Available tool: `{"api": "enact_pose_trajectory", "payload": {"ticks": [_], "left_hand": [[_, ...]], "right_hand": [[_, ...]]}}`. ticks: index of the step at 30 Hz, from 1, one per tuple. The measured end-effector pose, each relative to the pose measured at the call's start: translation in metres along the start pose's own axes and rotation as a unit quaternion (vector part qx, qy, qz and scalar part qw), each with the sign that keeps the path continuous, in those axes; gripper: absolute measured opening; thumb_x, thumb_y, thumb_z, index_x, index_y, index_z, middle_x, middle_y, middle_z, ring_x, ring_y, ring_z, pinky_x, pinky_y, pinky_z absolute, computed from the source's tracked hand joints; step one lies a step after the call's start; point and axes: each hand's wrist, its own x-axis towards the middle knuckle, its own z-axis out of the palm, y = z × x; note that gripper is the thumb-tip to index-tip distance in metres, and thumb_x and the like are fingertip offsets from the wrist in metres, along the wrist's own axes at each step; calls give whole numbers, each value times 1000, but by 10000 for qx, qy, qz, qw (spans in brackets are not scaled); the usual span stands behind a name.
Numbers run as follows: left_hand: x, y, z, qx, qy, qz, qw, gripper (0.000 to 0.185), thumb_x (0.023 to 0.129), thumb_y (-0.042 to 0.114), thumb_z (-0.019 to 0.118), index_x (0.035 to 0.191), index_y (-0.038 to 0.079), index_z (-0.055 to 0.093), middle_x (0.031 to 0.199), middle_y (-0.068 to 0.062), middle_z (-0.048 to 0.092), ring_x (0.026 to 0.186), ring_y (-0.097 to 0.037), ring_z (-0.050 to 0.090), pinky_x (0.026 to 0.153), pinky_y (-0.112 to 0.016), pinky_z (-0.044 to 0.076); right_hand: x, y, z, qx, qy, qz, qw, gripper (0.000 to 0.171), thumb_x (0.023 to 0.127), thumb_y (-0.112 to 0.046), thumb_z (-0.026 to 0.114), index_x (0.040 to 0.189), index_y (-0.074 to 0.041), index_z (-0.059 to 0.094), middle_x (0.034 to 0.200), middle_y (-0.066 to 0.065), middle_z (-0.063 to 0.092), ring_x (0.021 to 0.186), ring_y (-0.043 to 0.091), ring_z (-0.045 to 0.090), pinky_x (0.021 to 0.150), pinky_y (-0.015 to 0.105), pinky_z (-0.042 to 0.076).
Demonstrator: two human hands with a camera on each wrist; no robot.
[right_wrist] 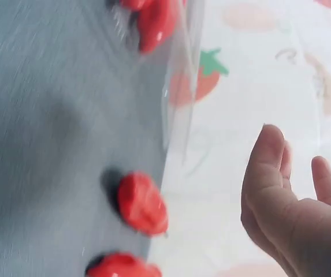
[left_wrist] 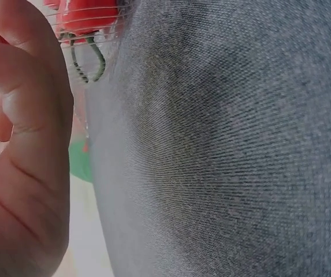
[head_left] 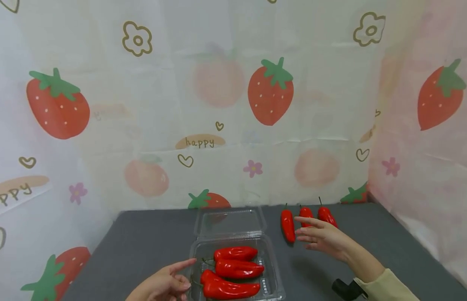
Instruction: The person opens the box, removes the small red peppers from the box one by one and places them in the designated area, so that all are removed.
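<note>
Three red peppers (head_left: 238, 269) lie crosswise in a clear plastic container (head_left: 274, 267), their green stems toward its left side. Beside that left rim is my left hand (head_left: 163, 284), index finger extended and the other fingers loosely bent, holding nothing; whether the fingertip touches the rim I cannot tell. My right hand (head_left: 325, 240) hovers above the table with fingers spread and nothing in them. Close to its fingertips lies a red pepper (head_left: 287, 225); another pepper (head_left: 306, 212) and a third pepper (head_left: 326, 215) are partly hidden behind the hand.
The container's transparent lid (head_left: 231, 221) is hinged back toward the wall. A grey cloth covers the table (head_left: 150, 234). Strawberry-printed sheeting (head_left: 218, 104) encloses the back and sides. A black strap or mount (head_left: 346, 289) sits at the right wrist.
</note>
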Motion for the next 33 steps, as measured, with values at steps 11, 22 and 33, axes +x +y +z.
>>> {"api": "enact_pose_trajectory", "payload": {"ticks": [11,22,33], "left_hand": [[3,-2,1,748,467,184,9959,71,93,1,60,153,0,23,77,2,64,63,-8,63,52,-16,44],[1,-1,0,745,489,235,9957,72,92,-2,59,153,0,20,76,2,64,61,-7,63,50,-15,43],[3,-3,1,760,575,275,9951,71,92,-4,58,153,0,22,76,2,63,60,-7,63,49,-14,43]], "right_hand": [[24,12,51,-124,-758,101,9970,63,99,-18,57,149,6,27,119,13,60,117,33,58,99,46,44],[47,24,83,-249,-1035,294,9939,62,96,-16,60,146,8,33,120,20,60,111,33,61,96,46,47],[54,29,92,-371,-986,477,9933,58,94,-13,62,145,4,40,116,17,64,102,25,64,90,41,51]]}}
